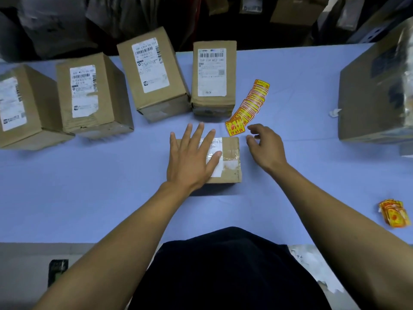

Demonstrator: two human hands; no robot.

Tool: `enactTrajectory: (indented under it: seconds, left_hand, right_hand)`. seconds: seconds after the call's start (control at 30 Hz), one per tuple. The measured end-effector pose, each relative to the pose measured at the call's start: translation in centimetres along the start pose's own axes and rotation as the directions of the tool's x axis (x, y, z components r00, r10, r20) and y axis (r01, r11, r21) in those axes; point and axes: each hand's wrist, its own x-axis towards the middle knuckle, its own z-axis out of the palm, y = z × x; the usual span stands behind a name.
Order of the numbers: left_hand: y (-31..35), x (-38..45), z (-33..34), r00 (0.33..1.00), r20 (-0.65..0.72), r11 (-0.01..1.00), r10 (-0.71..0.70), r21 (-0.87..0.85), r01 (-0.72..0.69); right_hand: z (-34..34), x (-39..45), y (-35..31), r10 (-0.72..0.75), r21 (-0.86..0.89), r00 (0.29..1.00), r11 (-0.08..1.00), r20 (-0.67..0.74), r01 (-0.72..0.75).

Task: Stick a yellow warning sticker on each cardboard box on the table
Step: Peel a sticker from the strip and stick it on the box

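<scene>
You get even overhead light on the table (89,198); far background dim, edges bowed, right side smeared by blur.

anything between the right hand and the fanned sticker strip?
Nothing: in the head view only bare blue tablecloth separates the right hand from the near end of the fanned strip of yellow warning stickers. Fingertips sit just short of it.

Dark bags (55,23) pile up behind the light-blue table cover (89,198). A crumpled white paper scrap (335,112) lies far right; torn white paper (312,265) litters the floor.
</scene>
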Motion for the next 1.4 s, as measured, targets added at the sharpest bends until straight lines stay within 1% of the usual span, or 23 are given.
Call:
enactTrajectory:
  seconds: [0.1,0.17,0.27,0.37,0.47,0.5,0.57,0.67,0.8,0.9,0.97,1.0,1.07,1.1,1.13,1.17,1.2,1.23,1.27,1.3,1.33,1.4]
  left_hand:
    - [-0.1,0.1,0.0,1.0,-0.006,1.0,0.005,-0.008,-0.005]
    - [0.0,0.2,0.1,1.0,-0.02,1.0,0.006,-0.011,-0.006]
    - [0.0,0.3,0.2,0.999,-0.05,1.0,0.007,-0.019,-0.008]
    - [0.0,0.4,0.2,0.997,-0.07,1.0,0.013,-0.023,-0.015]
    - [0.1,0.4,0.3,0.996,-0.084,1.0,0.016,-0.017,-0.017]
    - [0.1,0.4,0.3,0.996,-0.086,1.0,0.015,-0.017,-0.017]
    - [0.0,0.4,0.2,0.996,-0.089,1.0,0.016,-0.022,-0.018]
    - [0.1,0.3,0.3,0.996,-0.092,0.999,0.01,-0.036,-0.014]
    - [0.1,0.0,0.2,0.997,-0.077,0.999,0.005,-0.05,-0.009]
    - [0.3,-0.1,-0.4,0.999,-0.044,0.996,-0.002,-0.085,-0.002]
    - [0.3,-0.2,-0.9,0.998,-0.06,0.988,-0.013,-0.155,0.003]
    - [0.4,-0.4,-1.3,0.996,-0.083,0.973,-0.027,-0.229,0.008]
    - [0.7,-0.5,-2.5,0.987,-0.139,0.896,-0.08,-0.444,0.01]
    - [1.2,-0.6,-3.3,0.979,-0.166,0.829,-0.119,-0.559,0.006]
    - [1.8,-0.8,-4.1,0.972,-0.167,0.739,-0.166,-0.673,0.011]
    - [2.5,-1.0,-5.2,0.969,-0.122,0.62,-0.214,-0.783,0.038]
    - [3.3,-1.1,-6.1,0.968,-0.034,0.464,-0.249,-0.882,0.089]
    - [4.0,-1.3,-7.0,0.963,0.083,0.269,-0.255,-0.951,0.153]
    - [4.4,-1.6,-7.7,0.955,0.191,0.068,-0.228,-0.975,0.211]
    - [4.7,-2.0,-8.1,0.947,0.26,-0.093,-0.188,-0.965,0.247]
    - [4.8,-2.4,-8.5,0.943,0.29,-0.177,-0.161,-0.949,0.261]
    - [4.6,-3.3,-8.9,0.944,0.288,-0.212,-0.159,-0.944,0.252]
  right_hand:
    - [0.6,2.1,-0.5,0.02,-0.036,1.0,0.999,0.013,-0.02]
    - [1.2,3.2,-0.6,0.062,-0.06,0.998,0.996,0.006,-0.062]
    - [2.3,4.2,-0.7,0.191,-0.048,0.982,0.98,-0.01,-0.191]
    - [3.0,4.7,-1.0,0.322,-0.016,0.946,0.946,-0.027,-0.323]
    - [3.3,5.1,-1.3,0.378,-0.031,0.925,0.925,-0.039,-0.379]
    - [3.4,5.2,-1.3,0.392,-0.012,0.919,0.919,-0.038,-0.393]
    - [3.4,5.2,-1.3,0.419,0.091,0.908,0.905,-0.028,-0.415]
    - [2.9,4.7,-1.2,0.43,0.251,0.902,0.871,0.025,-0.422]
    - [1.5,2.9,-1.7,0.447,0.494,0.89,0.756,0.09,-0.43]
    - [-0.5,0.9,-3.0,0.412,0.608,0.904,0.691,0.114,-0.392]
    - [-2.0,-0.7,-4.2,0.377,0.662,0.916,0.654,0.134,-0.367]
    - [-2.8,-1.6,-4.8,0.354,0.689,0.924,0.635,0.144,-0.351]
    - [-4.2,-3.4,-5.9,0.299,0.729,0.942,0.609,0.155,-0.313]
    - [-4.8,-4.3,-6.4,0.27,0.739,0.949,0.604,0.162,-0.298]
    - [-5.2,-5.2,-7.0,0.241,0.748,0.955,0.599,0.172,-0.286]
    - [-5.5,-6.1,-7.6,0.207,0.758,0.961,0.593,0.183,-0.272]
    - [-5.8,-6.9,-8.2,0.17,0.768,0.966,0.586,0.197,-0.26]
    - [-5.9,-7.5,-8.7,0.131,0.775,0.969,0.582,0.21,-0.247]
    - [-6.0,-8.3,-9.2,0.095,0.777,0.971,0.585,0.218,-0.232]
    - [-6.0,-9.0,-9.7,0.068,0.774,0.972,0.593,0.224,-0.22]
    - [-6.0,-9.7,-10.1,0.05,0.772,0.972,0.6,0.229,-0.212]
    - [-6.1,-10.7,-10.6,0.043,0.784,0.971,0.582,0.234,-0.214]
